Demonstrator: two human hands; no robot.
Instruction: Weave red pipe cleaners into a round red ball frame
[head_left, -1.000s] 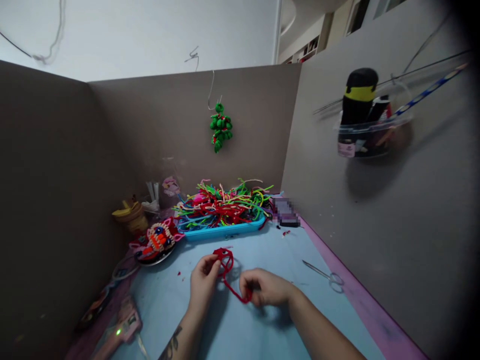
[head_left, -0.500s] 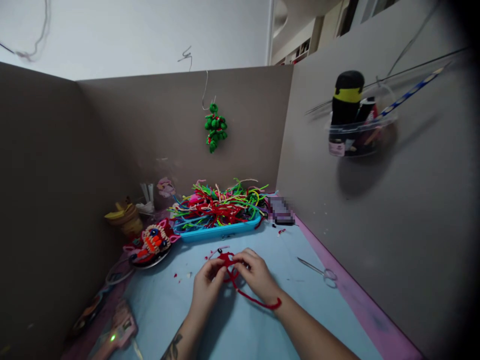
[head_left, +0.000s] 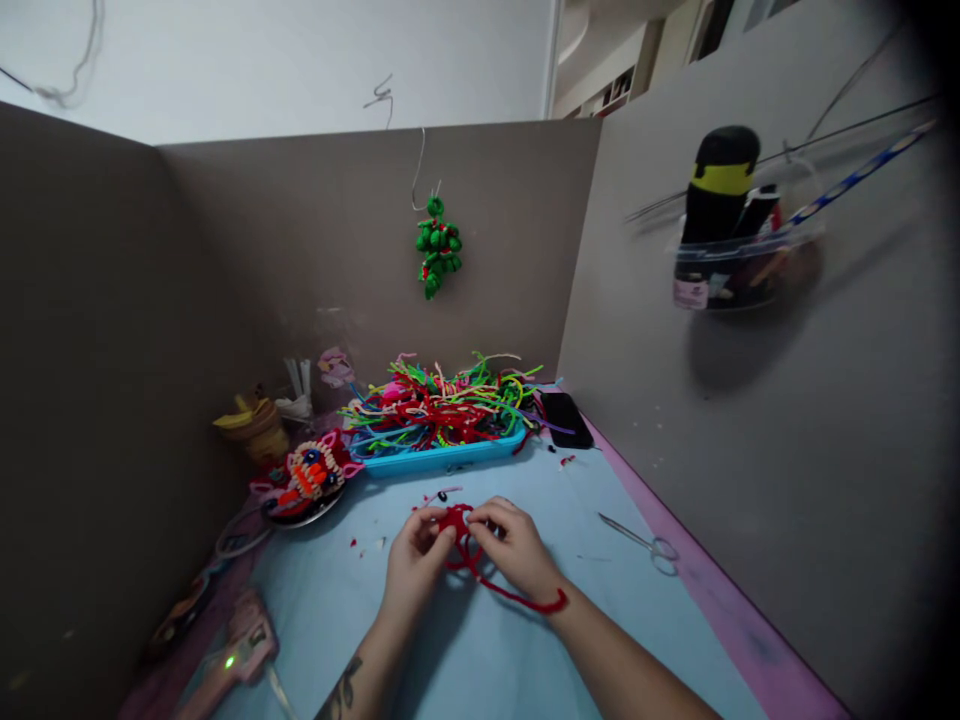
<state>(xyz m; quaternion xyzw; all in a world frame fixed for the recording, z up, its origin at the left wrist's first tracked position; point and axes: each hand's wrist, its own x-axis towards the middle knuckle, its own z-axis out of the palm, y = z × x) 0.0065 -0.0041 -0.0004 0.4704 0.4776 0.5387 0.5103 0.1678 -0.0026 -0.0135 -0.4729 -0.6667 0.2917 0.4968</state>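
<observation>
A red pipe-cleaner piece (head_left: 452, 520), bent into loops, is held between both hands above the blue table cover. My left hand (head_left: 415, 560) pinches its left side between thumb and fingers. On its other side, my right hand (head_left: 511, 545) grips the loops with thumb and fingertips. A loose red strand trails from the piece past my right wrist, ending in a small hook. My fingertips hide part of the loops. Just beyond them lies a small black item with a pinkish strand (head_left: 442, 496).
A blue tray (head_left: 442, 458) heaped with coloured pipe cleaners stands behind my hands. Scissors (head_left: 641, 542) and a phone (head_left: 566, 420) lie at the right. On the left are a pink glue gun (head_left: 240, 650) and a beaded figure on a dish (head_left: 309, 480). Grey panels (head_left: 360, 230) enclose the table.
The view has shifted slightly. Both hands keep hold of the red piece, and their fingers have moved only a little around its loops.
</observation>
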